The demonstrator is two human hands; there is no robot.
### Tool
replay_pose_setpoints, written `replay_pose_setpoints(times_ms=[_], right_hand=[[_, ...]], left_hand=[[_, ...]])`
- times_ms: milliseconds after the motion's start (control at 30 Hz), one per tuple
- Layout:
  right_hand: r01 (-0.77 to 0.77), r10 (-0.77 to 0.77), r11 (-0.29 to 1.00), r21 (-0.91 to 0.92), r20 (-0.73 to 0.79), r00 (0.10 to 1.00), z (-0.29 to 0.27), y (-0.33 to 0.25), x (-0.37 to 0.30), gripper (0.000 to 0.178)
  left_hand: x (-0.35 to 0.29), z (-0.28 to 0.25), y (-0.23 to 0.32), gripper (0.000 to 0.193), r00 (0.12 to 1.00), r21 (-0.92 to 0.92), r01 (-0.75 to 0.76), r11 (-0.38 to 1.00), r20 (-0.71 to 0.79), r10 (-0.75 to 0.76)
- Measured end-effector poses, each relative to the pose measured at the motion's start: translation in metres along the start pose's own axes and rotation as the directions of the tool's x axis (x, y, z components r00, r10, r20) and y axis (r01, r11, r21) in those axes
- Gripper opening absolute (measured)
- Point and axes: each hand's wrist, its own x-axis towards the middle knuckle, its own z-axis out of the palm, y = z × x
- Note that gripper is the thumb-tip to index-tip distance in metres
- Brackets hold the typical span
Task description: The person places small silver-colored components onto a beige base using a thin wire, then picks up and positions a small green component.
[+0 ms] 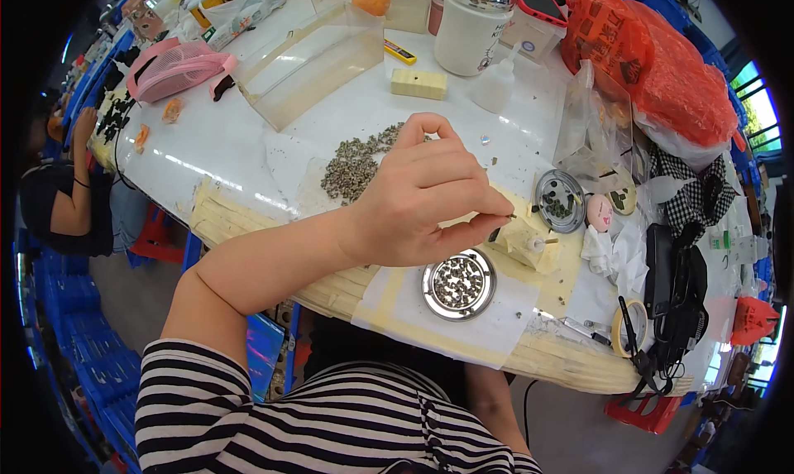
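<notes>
My left hand (426, 193) reaches across the table, its thumb and index finger pinched on a tiny dark piece (512, 217). What kind of piece it is, I cannot make out. Just beyond the fingertips is a block wrapped in pale tape (529, 244), with a small pin-like part on it. Below the hand, a round metal dish (459, 285) holds many small metallic parts. Partly behind my wrist lies a loose pile of similar small parts (351, 168). My right forearm (494, 404) hangs by the table's front edge; that hand is hidden.
To the right are a second metal dish (560, 201) with dark green bits, crumpled tissue (628, 259), a tape roll (630, 328) and a black bag (682, 296). Farther back stand a clear plastic box (318, 64), a squeeze bottle (496, 85) and a white jar (471, 31). Another person's arm (74, 193) is at far left.
</notes>
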Motion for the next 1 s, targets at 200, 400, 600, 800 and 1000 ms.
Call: replay_pose_setpoints(times_ms=[200, 400, 600, 800, 1000], right_hand=[[0.043, -0.044, 0.999, -0.013, -0.038, 0.998, 0.015, -0.017, 0.031, 0.038], [0.056, -0.057, 0.998, -0.018, -0.063, 0.996, 0.022, -0.031, 0.041, 0.039], [0.064, -0.065, 0.998, -0.016, -0.049, 0.997, 0.023, -0.034, 0.04, 0.04], [0.053, -0.053, 0.999, -0.003, -0.037, 0.998, 0.025, -0.043, 0.028, 0.041], [0.037, -0.037, 0.999, -0.008, -0.022, 0.999, 0.029, -0.057, 0.004, 0.042]], left_hand=[[-0.008, 0.005, -0.007, 0.017, 1.0, 0.005, 0.013, 1.0, -0.022, -0.012], [-0.009, 0.009, -0.015, 0.013, 0.999, -0.023, 0.039, 0.999, -0.03, -0.04], [-0.011, 0.004, -0.014, 0.015, 0.995, -0.004, 0.103, 0.995, 0.001, -0.103], [-0.007, 0.007, -0.002, 0.019, 1.0, -0.03, 0.023, 0.999, -0.011, -0.024], [-0.009, 0.005, 0.018, 0.022, 0.998, -0.082, -0.045, 0.996, -0.037, 0.042]])
